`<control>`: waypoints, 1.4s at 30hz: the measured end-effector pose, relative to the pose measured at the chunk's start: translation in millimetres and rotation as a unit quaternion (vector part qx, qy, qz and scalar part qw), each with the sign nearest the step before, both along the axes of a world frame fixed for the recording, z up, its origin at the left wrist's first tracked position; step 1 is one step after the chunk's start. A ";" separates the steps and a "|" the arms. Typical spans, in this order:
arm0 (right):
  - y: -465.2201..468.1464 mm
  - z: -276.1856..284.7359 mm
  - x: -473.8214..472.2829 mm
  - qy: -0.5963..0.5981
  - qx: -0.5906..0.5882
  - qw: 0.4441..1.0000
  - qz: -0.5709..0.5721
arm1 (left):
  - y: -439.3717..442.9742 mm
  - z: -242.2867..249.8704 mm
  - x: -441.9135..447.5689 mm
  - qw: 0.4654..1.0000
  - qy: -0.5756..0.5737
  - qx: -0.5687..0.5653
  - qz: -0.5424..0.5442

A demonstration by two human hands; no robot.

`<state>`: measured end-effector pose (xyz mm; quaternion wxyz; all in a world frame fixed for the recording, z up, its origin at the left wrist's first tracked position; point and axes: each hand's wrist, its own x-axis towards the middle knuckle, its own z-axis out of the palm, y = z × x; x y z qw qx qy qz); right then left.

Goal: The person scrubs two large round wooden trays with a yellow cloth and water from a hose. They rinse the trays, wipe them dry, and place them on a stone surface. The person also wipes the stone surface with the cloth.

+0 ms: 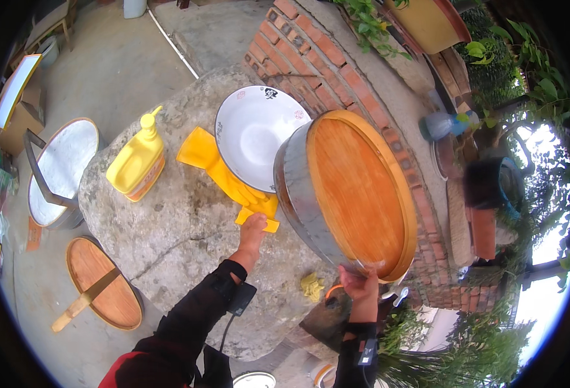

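Observation:
My left hand (252,231) grips the near end of a pair of yellow rubber gloves (222,175) lying on a large stone slab (183,247). My right hand (360,286) holds the near rim of an oval tub (360,194) with metal sides and an orange wooden face, tilted at the slab's right side. Between the gloves and the tub sits a white enamel basin (253,138) with printed marks, partly overlapped by the tub. A yellow pump bottle (137,162) stands left of the gloves.
A metal tub with a handle (66,169) and an oval wooden lid with a bar handle (103,286) are on the floor at left. A crumpled yellow cloth (312,286) lies near my right hand. A low brick wall (314,53) runs along the right, with plants beyond.

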<state>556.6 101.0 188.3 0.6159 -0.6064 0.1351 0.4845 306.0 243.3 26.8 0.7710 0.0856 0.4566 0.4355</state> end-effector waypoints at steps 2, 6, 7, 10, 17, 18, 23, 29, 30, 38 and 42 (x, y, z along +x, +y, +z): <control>-0.5 -0.1 -0.6 0.020 0.009 0.999 -0.024 | -12.0 -5.2 -26.1 0.999 0.000 0.038 -0.030; 0.3 -3.4 -0.8 0.038 0.017 0.998 -0.037 | -48.5 -18.8 -83.9 0.995 -0.001 0.072 -0.063; 0.1 -4.7 -1.1 0.024 0.021 0.999 -0.033 | -57.7 -21.9 -100.4 0.994 0.016 0.072 -0.082; 1.4 -8.2 -2.0 -0.002 0.015 0.999 -0.029 | -79.1 -24.5 -137.2 0.991 0.049 0.071 -0.101; 5.8 -14.8 -8.0 0.013 0.028 0.999 -0.039 | -75.4 39.4 -151.8 0.984 0.126 0.097 -0.083; 6.6 -15.8 -9.6 0.003 0.022 0.999 -0.035 | -68.7 56.9 -148.0 0.978 0.147 0.115 -0.090; 14.2 -17.4 -20.5 0.014 0.039 0.998 -0.049 | -28.4 149.9 -119.2 0.941 0.243 0.184 -0.146; 20.9 -9.1 -30.2 -0.011 -0.001 0.993 -0.117 | 43.2 210.2 -48.6 0.906 0.320 0.193 -0.200; 21.6 -7.3 -32.8 -0.009 -0.010 0.991 -0.130 | 56.2 211.2 -33.0 0.904 0.329 0.181 -0.203; 27.7 3.5 -42.6 -0.019 -0.019 0.982 -0.186 | 99.8 175.5 64.3 0.904 0.332 0.106 -0.248; 25.8 5.5 -45.1 -0.020 0.000 0.989 -0.146 | 97.9 162.4 76.0 0.914 0.336 0.105 -0.201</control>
